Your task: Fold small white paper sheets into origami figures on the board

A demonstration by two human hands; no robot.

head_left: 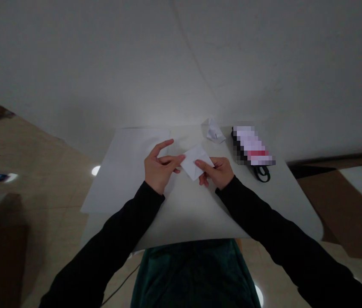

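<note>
A small folded piece of white paper [195,161] is held above the table between both hands. My left hand [158,168] pinches its left corner between thumb and a finger, with the index finger lifted away. On the right side, my right hand [220,172] grips the paper, thumb flat on top and the other fingers underneath, partly hidden. Behind the hands stands a folded white paper shape [215,131] with a peaked form. Large white paper [120,167] lies flat to the left, close to my left hand.
All this is on a white table [197,222] against a pale wall [136,64]. At the right lies a blurred-out object [253,147] with a black loop strap [262,174]. Dark green cloth [194,273] shows below the front edge. A cardboard box [344,209] stands right.
</note>
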